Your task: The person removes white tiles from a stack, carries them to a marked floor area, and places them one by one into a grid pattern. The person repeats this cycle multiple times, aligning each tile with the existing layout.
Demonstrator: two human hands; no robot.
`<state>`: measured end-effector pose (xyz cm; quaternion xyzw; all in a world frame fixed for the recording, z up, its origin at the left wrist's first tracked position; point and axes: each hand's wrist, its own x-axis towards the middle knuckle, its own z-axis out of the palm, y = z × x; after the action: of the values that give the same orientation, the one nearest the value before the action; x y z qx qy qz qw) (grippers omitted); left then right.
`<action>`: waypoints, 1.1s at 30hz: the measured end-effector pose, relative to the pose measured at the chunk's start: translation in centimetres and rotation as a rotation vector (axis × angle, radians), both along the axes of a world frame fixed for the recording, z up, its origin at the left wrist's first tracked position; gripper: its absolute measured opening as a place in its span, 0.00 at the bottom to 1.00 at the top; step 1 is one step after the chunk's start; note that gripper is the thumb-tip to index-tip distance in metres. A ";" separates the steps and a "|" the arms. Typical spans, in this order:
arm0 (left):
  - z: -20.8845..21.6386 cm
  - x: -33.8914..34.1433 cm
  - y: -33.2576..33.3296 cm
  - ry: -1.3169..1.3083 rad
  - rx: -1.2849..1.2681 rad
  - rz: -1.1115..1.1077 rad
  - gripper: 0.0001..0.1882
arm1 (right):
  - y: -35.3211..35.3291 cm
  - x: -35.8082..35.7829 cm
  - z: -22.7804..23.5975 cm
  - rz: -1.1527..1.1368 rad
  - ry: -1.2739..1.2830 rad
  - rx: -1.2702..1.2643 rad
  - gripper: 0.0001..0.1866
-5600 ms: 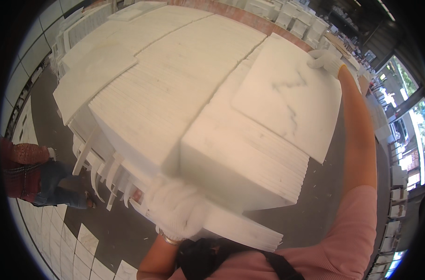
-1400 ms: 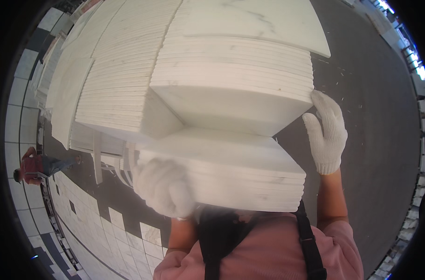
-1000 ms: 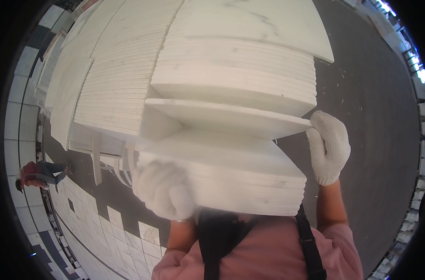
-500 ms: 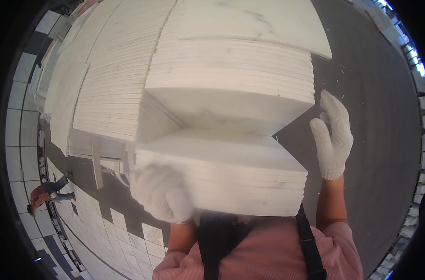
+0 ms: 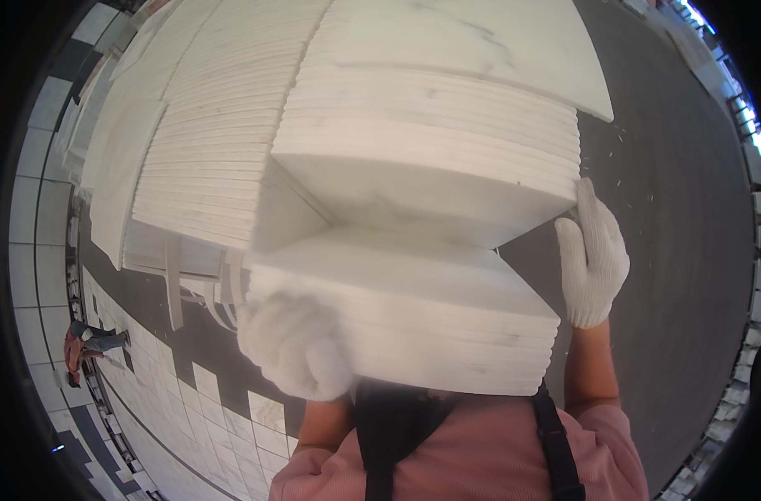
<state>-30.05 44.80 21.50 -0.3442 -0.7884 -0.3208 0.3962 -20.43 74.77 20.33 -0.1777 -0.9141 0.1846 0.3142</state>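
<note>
A row of white marble tiles (image 5: 430, 321) stands on edge close to my body. My left hand (image 5: 295, 346), in a white knitted glove, rests at its left end with the fingers curled; they are blurred, and what they may hold is hidden. Beyond a V-shaped gap stands a second row of tiles (image 5: 430, 125), its smooth front face (image 5: 414, 196) turned towards me. My right hand (image 5: 595, 263), gloved alike, is at the right edge of this far row. Its fingers point up, the thumb is apart from them, and nothing is between them.
More tiles stand packed in a long row (image 5: 222, 134) to the left. A large veined slab (image 5: 472, 37) lies at the far end. Grey floor (image 5: 672, 250) stretches along the right. Another person (image 5: 88, 342) bends over at the far left, near tiles laid on the floor (image 5: 205, 422).
My right hand has moved up to the right edge of the far tile row. My left hand stays at the left end of the near row. The distant person has shifted posture.
</note>
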 end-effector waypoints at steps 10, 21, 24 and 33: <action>0.5 0.2 -0.2 -0.018 -0.032 -0.016 0.07 | -0.6 2.4 -0.3 0.105 0.073 -0.213 0.18; 0.1 -0.4 0.3 0.011 0.033 -0.033 0.05 | 2.1 2.2 1.5 0.722 0.056 -0.207 0.21; 0.0 -0.2 0.3 0.004 0.021 0.006 0.06 | 2.1 1.5 1.8 0.816 0.005 -0.177 0.22; 0.0 0.0 0.2 -0.023 0.016 -0.004 0.07 | 2.0 1.4 1.6 0.776 -0.060 -0.129 0.23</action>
<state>-30.03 45.01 21.48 -0.3389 -0.7897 -0.3318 0.3892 -19.06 76.78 21.96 0.1563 -0.9087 0.3415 0.1822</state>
